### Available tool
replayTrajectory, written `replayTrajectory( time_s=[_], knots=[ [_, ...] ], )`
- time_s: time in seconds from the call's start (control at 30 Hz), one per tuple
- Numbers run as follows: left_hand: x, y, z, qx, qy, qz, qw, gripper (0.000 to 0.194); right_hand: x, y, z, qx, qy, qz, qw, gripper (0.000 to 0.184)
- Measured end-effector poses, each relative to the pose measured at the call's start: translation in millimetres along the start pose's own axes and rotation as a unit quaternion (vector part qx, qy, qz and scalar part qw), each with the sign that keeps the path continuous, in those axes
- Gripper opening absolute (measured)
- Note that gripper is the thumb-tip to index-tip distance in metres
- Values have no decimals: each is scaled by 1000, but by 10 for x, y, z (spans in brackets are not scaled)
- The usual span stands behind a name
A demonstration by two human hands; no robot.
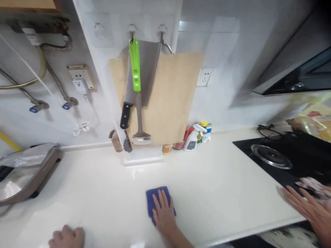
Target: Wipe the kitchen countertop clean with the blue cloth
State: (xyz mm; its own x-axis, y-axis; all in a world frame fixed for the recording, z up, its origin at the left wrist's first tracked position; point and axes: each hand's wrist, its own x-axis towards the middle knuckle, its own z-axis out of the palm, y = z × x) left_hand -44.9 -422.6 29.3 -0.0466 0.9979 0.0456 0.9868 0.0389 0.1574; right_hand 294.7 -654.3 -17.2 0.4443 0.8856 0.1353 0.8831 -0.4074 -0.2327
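Note:
Under my right hand (164,213) lies a folded blue cloth (152,203) on the white countertop (111,193). The hand presses flat on it, fingers stretched and spread. At the lower left, my left hand (66,236) rests on the counter with its fingers curled in; I see nothing in it, and the wrist is cut off by the frame. Another person's hand (306,206) lies flat at the counter's right edge, near a crumpled patterned cloth (317,189) by the black stove (269,143).
On the wall hang a wooden cutting board (168,100), a black-handled knife (126,115), a cleaver blade (148,69) and a green-handled ladle (136,65). Behind stand a white spray bottle (191,139) and other containers. A brown-sided electric pan (38,175) sits left; a range hood (292,58) juts out right.

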Motion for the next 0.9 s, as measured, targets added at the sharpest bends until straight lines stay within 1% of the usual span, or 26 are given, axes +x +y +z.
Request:
replayTrajectory(
  time_s=[0.07,0.13,0.2,0.27,0.33,0.37,0.43,0.5,0.6,0.7,0.9],
  knots=[
    [70,283,46,-17,16,71,997,65,-166,62,-102,9,-11,-22,1000,67],
    [110,647,108,-44,37,140,989,65,-335,202,-198,11,-18,-44,999,66],
    [125,1025,178,-74,39,179,980,63,-521,418,-272,4,-19,-56,998,66],
    [121,1352,250,-102,31,197,975,62,-712,690,-323,-11,-10,-53,998,68],
    [94,1585,327,-120,15,206,971,61,-866,973,-356,-34,7,-33,999,68],
    [73,1661,367,-123,10,210,970,61,-914,1100,-368,-46,15,-20,999,68],
    [22,1744,442,-120,17,221,968,61,-926,1299,-382,-66,27,10,997,66],
    [-24,1761,497,-109,41,234,965,61,-817,1411,-384,-77,35,40,996,63],
    [-50,1752,519,-93,57,251,962,62,-459,1469,-378,-80,48,100,991,60],
    [-37,1761,502,-79,50,252,963,63,37,1531,-373,-81,53,151,984,59],
    [-5,1776,523,-54,29,232,971,61,1059,1833,-324,-83,56,188,977,56]
  ],
)
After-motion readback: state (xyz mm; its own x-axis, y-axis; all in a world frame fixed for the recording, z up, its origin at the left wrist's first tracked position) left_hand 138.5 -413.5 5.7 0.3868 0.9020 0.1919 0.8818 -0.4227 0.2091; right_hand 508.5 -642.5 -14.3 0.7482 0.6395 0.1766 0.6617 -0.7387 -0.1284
